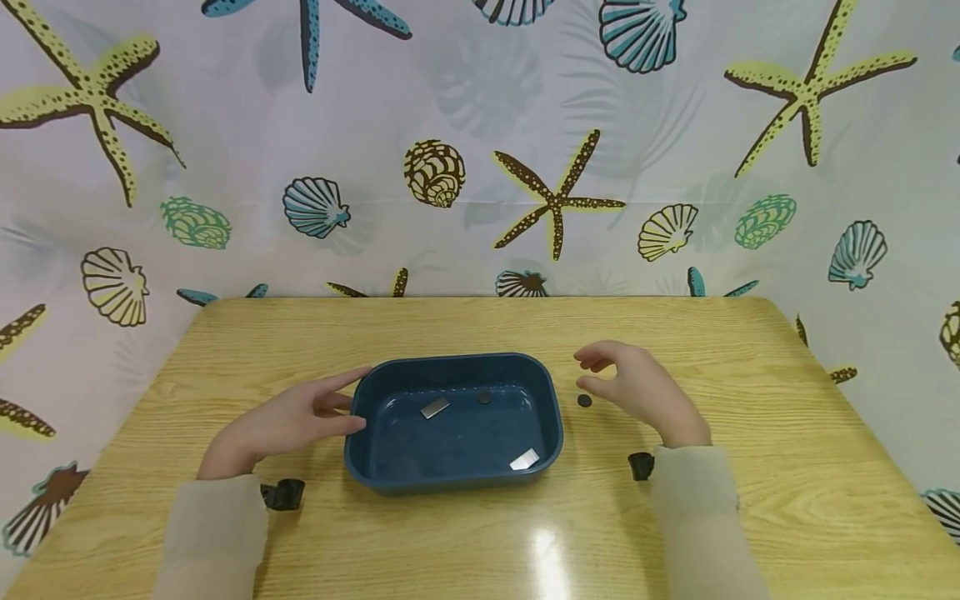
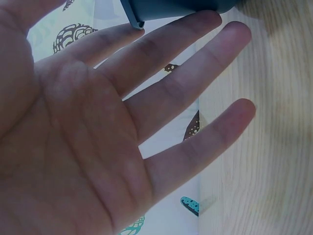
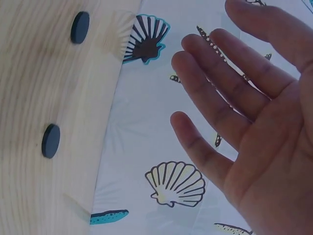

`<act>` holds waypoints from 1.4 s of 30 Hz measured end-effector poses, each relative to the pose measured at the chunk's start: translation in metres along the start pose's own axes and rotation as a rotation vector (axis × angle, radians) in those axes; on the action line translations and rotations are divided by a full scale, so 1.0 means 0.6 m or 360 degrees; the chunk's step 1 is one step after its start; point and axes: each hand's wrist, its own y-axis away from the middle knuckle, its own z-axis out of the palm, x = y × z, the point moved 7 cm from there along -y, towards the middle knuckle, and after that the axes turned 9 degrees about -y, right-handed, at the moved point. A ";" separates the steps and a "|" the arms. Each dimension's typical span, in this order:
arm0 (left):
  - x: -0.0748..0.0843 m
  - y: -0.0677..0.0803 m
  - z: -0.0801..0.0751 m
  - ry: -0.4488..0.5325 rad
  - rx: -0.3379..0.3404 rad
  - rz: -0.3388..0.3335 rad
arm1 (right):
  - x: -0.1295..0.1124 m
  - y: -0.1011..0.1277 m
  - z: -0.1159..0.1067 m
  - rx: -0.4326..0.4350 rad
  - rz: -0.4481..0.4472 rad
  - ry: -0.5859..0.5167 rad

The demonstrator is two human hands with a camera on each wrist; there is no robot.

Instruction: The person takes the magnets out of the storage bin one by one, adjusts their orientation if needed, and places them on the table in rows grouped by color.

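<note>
A dark blue plastic tub (image 1: pixel 450 482) sits on the table with two small silver rectangular blocks (image 1: pixel 435 408) and one dark round disc (image 1: pixel 484 397) inside. My left hand (image 1: pixel 300 417) is at the tub's left end, its fingertips and thumb right at the rim. In the left wrist view, the fingers (image 2: pixel 190 88) are spread and nearly straight beside the tub (image 2: pixel 181 6). To the right of the tub, my right hand (image 1: pixel 637 383) hovers with relaxed fingers, holding nothing. A black disc (image 1: pixel 584 401) lies below its thumb. Two black discs (image 3: pixel 51 141) show in the right wrist view.
The wooden table (image 1: pixel 465 542) ends at a cloth backdrop (image 1: pixel 360 267) printed with shells and starfish. Black wrist-camera mounts (image 1: pixel 285 494) stick out beside both sleeves. Light glares on the tabletop in front of the tub.
</note>
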 end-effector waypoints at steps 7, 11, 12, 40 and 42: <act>-0.002 -0.001 0.001 0.0009 -0.0005 -0.0004 | -0.023 -0.005 0.016 -0.0008 -0.0051 -0.0014; -0.001 -0.001 0.001 0.0010 -0.0005 0.0000 | -0.034 -0.007 0.023 -0.0002 -0.0089 0.0008; -0.001 -0.001 0.001 0.0011 -0.0007 -0.0001 | -0.036 -0.007 0.025 -0.0001 -0.0100 0.0018; 0.002 -0.001 0.002 0.0002 -0.0015 0.0010 | -0.100 -0.013 0.079 0.0020 -0.0302 0.0230; 0.002 -0.001 0.002 0.0003 -0.0014 0.0015 | -0.103 -0.014 0.086 -0.0001 -0.0302 0.0236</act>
